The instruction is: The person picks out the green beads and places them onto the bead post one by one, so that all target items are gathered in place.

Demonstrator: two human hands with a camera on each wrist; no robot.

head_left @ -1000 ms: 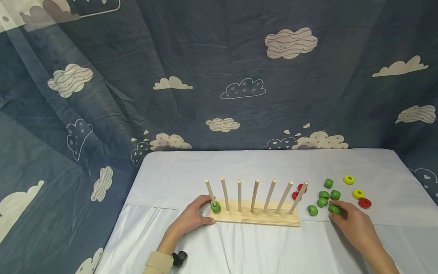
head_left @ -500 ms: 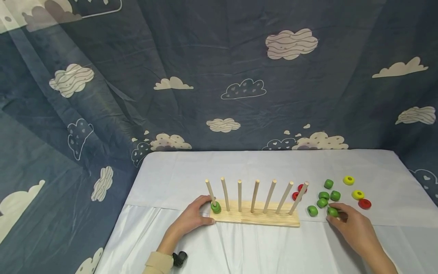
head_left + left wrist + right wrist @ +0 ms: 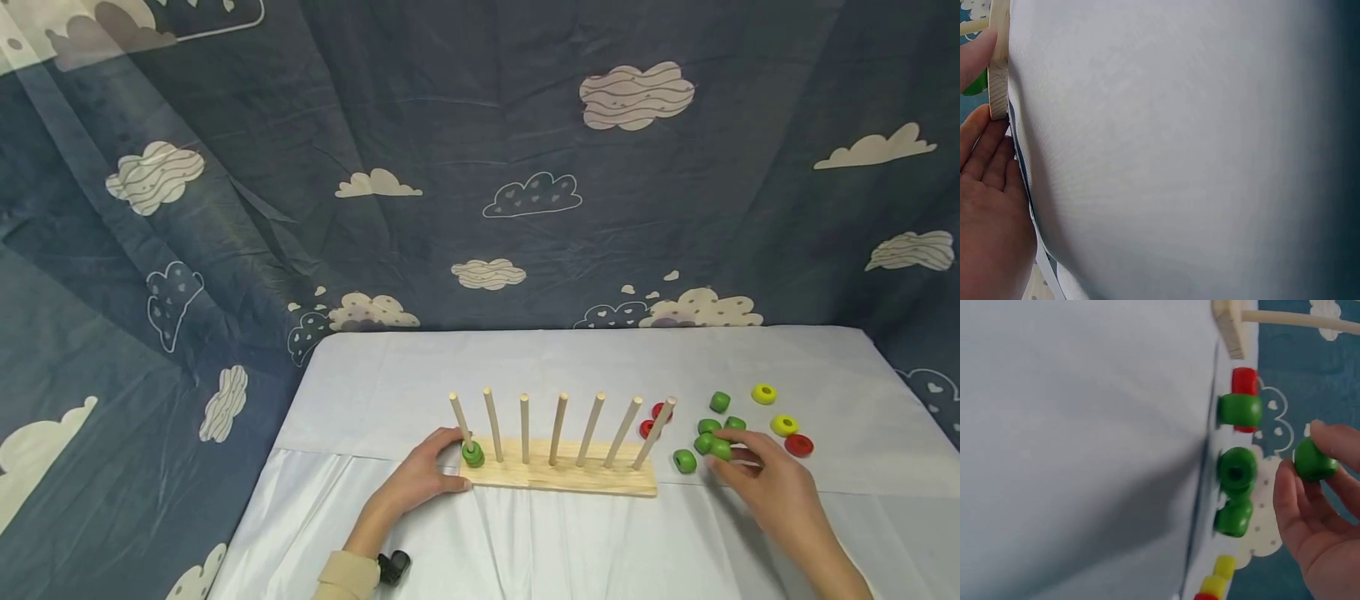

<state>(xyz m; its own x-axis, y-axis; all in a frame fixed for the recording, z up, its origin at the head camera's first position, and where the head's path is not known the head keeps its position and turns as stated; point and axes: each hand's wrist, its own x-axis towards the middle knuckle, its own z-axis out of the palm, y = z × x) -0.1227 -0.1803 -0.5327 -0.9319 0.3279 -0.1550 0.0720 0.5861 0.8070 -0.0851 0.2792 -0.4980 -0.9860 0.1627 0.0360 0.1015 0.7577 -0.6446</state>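
Note:
A wooden peg board [image 3: 555, 477] with a row of upright pegs stands on the white cloth. My left hand [image 3: 422, 472] grips its left end, thumb at the front edge and fingertips at the back corner. Green rings or beads [image 3: 473, 454] sit low on the leftmost peg. To the right, my right hand [image 3: 776, 492] pinches a green bead [image 3: 1314, 460] between thumb and fingers. In the right wrist view this bead is raised above the cloth, apart from the other green beads [image 3: 1237, 472]. The left wrist view shows the board's end [image 3: 999, 87] between thumb and fingers.
Several loose green beads [image 3: 685, 461] lie right of the board. Two red pieces [image 3: 647, 428] are behind its right end. Two yellow pieces [image 3: 784, 426] and a red one [image 3: 799, 446] lie farther right. A dark cloud-patterned curtain [image 3: 450, 108] hangs behind the table.
My right hand has lifted the green bead off the cloth and moved it slightly left and up in the head view. The left hand and the peg board have stayed put.

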